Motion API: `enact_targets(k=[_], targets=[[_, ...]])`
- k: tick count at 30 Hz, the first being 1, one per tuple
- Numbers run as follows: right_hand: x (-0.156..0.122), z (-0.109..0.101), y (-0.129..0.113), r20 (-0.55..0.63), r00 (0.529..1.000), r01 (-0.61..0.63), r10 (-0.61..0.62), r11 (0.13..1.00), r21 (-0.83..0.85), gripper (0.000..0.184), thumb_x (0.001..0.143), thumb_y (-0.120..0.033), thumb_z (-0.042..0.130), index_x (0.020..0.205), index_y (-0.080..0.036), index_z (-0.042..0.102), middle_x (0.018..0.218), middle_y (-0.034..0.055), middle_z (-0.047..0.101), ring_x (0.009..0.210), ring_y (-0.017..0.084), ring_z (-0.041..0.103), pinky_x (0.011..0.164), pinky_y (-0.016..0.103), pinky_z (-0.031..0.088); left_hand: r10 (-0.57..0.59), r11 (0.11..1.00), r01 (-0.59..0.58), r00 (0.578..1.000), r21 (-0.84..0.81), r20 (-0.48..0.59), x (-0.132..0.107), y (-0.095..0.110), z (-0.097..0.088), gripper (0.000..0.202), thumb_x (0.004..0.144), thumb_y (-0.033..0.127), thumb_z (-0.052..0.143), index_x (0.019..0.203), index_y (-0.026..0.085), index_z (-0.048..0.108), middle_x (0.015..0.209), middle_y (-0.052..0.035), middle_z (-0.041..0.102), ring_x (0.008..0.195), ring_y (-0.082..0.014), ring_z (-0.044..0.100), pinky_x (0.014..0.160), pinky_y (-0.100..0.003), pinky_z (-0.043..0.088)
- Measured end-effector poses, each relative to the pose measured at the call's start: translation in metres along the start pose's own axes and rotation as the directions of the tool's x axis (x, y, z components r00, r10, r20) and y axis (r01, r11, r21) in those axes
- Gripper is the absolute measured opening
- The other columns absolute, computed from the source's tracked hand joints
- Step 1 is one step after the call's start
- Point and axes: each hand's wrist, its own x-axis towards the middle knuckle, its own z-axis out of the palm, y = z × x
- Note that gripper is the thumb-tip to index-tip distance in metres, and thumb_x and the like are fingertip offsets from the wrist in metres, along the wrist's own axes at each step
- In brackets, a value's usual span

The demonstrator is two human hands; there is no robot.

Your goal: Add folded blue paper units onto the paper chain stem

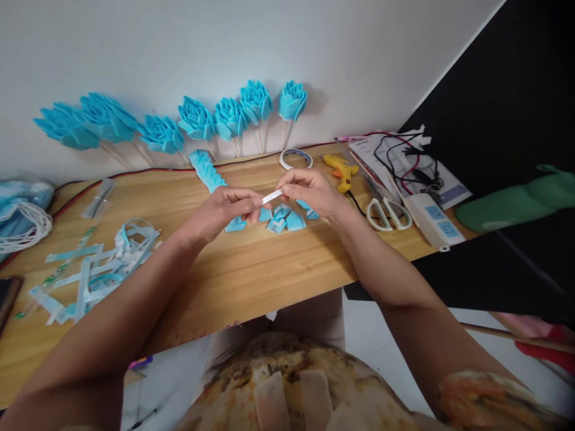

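Between my two hands a short white strip (272, 196) is stretched, looking like a piece of tape. My left hand (236, 205) pinches its left end, and my right hand (303, 187) pinches the right end. Below them on the wooden table lie several small cut blue pieces (287, 220), partly hidden by the fingers. Just behind my left hand a gathered blue strip (207, 170) reaches back towards the wall. A roll of white tape (296, 158) rests flat behind my right hand.
Several blue fabric flowers on sticks (196, 118) lean against the wall. To the right are a yellow glue gun (341, 170), white-handled scissors (389, 214), a power strip (435, 220) and a green bottle (516, 200). Blue and white scraps (96, 272) lie at left, near a phone (9, 302).
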Motion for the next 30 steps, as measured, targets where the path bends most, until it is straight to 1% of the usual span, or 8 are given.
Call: enact_targets(k=[3,6,11,15,20,26,30], targets=[[-0.001,0.003,-0.003,0.014,1.000,0.025,-0.024,0.999,-0.042,0.023,0.081,-0.039,0.069,0.081,-0.016,0.068,0.072,-0.0012,0.064,0.066,0.009,0.056,0.060,0.022,0.044,-0.030,1.000,0.030,1.000,-0.001,-0.007,0.001,0.003,0.003,0.021,0.083,0.035,0.063,0.078,0.016,0.072,0.064,-0.0015,0.064,0.057,-0.0099,0.052,0.053,-0.022,0.040],[-0.002,0.006,-0.005,0.022,0.999,0.039,-0.037,0.993,-0.114,0.021,0.081,-0.037,0.069,0.080,-0.016,0.069,0.074,0.0003,0.066,0.066,0.010,0.057,0.059,0.023,0.044,-0.040,0.999,0.040,0.999,0.002,-0.004,0.002,0.002,0.004,0.019,0.082,0.032,0.064,0.077,0.015,0.072,0.064,-0.0020,0.065,0.057,-0.0101,0.053,0.054,-0.022,0.042],[-0.002,0.007,-0.005,-0.027,0.997,0.059,-0.067,0.973,-0.224,0.022,0.081,-0.037,0.069,0.081,-0.015,0.071,0.073,0.0015,0.067,0.063,0.011,0.057,0.057,0.023,0.041,-0.042,0.999,0.042,0.998,0.000,-0.037,0.004,-0.004,0.005,0.020,0.083,0.033,0.065,0.079,0.015,0.073,0.065,-0.0021,0.066,0.055,-0.0088,0.051,0.053,-0.021,0.041],[-0.001,0.006,-0.002,-0.043,0.995,0.073,-0.087,0.963,-0.259,0.024,0.082,-0.039,0.069,0.081,-0.016,0.072,0.071,0.0009,0.066,0.062,0.011,0.056,0.056,0.024,0.041,-0.026,0.998,0.023,0.998,-0.060,-0.052,0.003,-0.007,0.005,0.019,0.082,0.033,0.066,0.078,0.016,0.073,0.063,-0.0008,0.063,0.055,-0.0083,0.051,0.054,-0.021,0.042],[-0.002,0.006,-0.001,-0.040,0.994,0.090,-0.103,0.964,-0.249,0.025,0.082,-0.041,0.069,0.080,-0.016,0.072,0.069,0.0000,0.064,0.058,0.010,0.053,0.052,0.023,0.036,-0.037,0.997,0.033,0.998,-0.076,-0.049,0.002,-0.004,0.005,0.019,0.081,0.032,0.067,0.074,0.015,0.072,0.058,-0.0001,0.059,0.053,-0.0083,0.048,0.051,-0.021,0.038],[-0.001,0.007,0.002,-0.042,0.996,0.071,-0.080,0.980,-0.184,0.027,0.080,-0.043,0.070,0.080,-0.016,0.071,0.070,-0.0001,0.065,0.061,0.010,0.055,0.055,0.023,0.042,-0.013,0.997,0.011,1.000,-0.076,-0.016,0.002,-0.005,0.003,0.021,0.083,0.034,0.066,0.075,0.016,0.072,0.055,0.0008,0.056,0.051,-0.0076,0.047,0.050,-0.020,0.036],[0.000,0.010,0.004,-0.053,0.996,0.067,-0.075,0.987,-0.145,0.026,0.077,-0.041,0.072,0.079,-0.015,0.071,0.071,0.0004,0.065,0.061,0.010,0.055,0.054,0.022,0.041,-0.008,0.997,0.004,0.999,-0.080,-0.053,0.003,-0.009,0.004,0.024,0.082,0.039,0.068,0.077,0.017,0.074,0.052,0.0017,0.052,0.050,-0.0071,0.044,0.048,-0.019,0.033]])
